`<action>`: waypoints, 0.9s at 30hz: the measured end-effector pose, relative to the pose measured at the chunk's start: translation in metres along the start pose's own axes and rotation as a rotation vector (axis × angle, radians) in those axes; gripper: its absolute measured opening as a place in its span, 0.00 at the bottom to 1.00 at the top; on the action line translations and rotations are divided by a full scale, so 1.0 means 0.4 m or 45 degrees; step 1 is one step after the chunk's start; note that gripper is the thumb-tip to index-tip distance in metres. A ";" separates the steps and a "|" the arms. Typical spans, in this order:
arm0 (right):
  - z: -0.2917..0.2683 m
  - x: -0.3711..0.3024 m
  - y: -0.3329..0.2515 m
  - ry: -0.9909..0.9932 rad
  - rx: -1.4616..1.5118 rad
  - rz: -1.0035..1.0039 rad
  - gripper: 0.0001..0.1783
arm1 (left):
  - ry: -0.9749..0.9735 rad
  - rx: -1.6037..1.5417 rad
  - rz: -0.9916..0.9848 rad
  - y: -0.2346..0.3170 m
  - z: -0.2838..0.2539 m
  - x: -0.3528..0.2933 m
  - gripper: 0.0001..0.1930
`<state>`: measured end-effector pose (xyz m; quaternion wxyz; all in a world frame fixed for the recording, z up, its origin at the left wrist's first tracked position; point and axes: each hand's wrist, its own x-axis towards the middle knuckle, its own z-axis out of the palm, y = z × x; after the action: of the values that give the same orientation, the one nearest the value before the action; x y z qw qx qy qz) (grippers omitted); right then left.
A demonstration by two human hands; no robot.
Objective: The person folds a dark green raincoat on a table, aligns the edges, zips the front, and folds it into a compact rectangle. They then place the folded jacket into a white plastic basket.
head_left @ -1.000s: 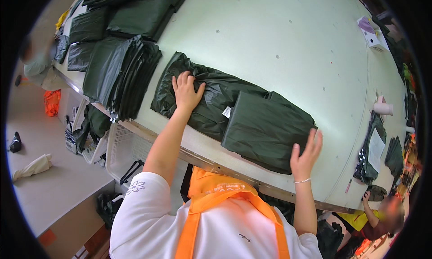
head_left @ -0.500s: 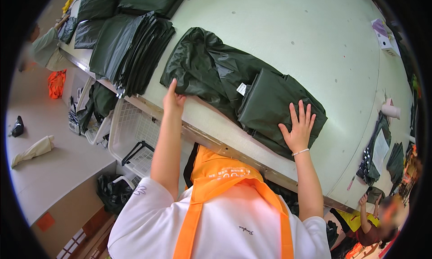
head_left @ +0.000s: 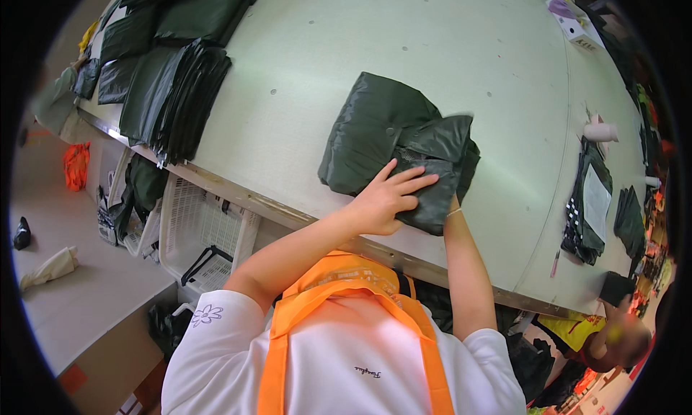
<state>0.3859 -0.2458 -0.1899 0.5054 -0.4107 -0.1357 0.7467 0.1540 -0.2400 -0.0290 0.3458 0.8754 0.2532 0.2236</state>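
A dark green garment of shiny waterproof-looking cloth [head_left: 375, 127] lies folded into a compact bundle on the table in front of me. A round snap and a flap with a mesh patch show on its upper side. My left hand [head_left: 389, 197] reaches across and rests on the bundle's near right part, fingers spread and pressing on the cloth. At the right edge my right hand [head_left: 454, 203] goes under or into a layer of the cloth. Only its wrist, with a thin bracelet, and a sliver of the hand show; the fingers are hidden.
Stacks of folded dark green pieces [head_left: 173, 98] stand at the table's left end. A white plastic crate [head_left: 205, 224] is below the front edge. Rightward lie a dark bundle with a paper sheet [head_left: 592, 202], a thread cone [head_left: 601, 132] and a box [head_left: 577, 27]. Other people work at both sides.
The garment's long left part has been folded over to the right, making one shorter bundle. My left hand moved right onto it; my right hand slipped beneath or into the cloth.
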 end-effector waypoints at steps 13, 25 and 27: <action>0.043 -0.122 -0.358 0.477 -1.413 -0.126 0.44 | -0.281 0.743 0.136 0.016 0.143 0.014 0.04; 0.160 -0.476 -0.060 0.149 -1.405 0.362 0.43 | 0.162 0.691 -0.475 0.011 0.119 -0.080 0.43; 0.177 -0.486 -0.156 0.194 -1.605 0.270 0.49 | 0.145 0.684 -0.522 0.043 0.135 -0.095 0.41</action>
<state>0.4023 -0.3708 -0.0145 0.0988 -0.6919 -0.4708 0.5383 0.1604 -0.3002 -0.0605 0.1260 0.8523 0.4925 0.1231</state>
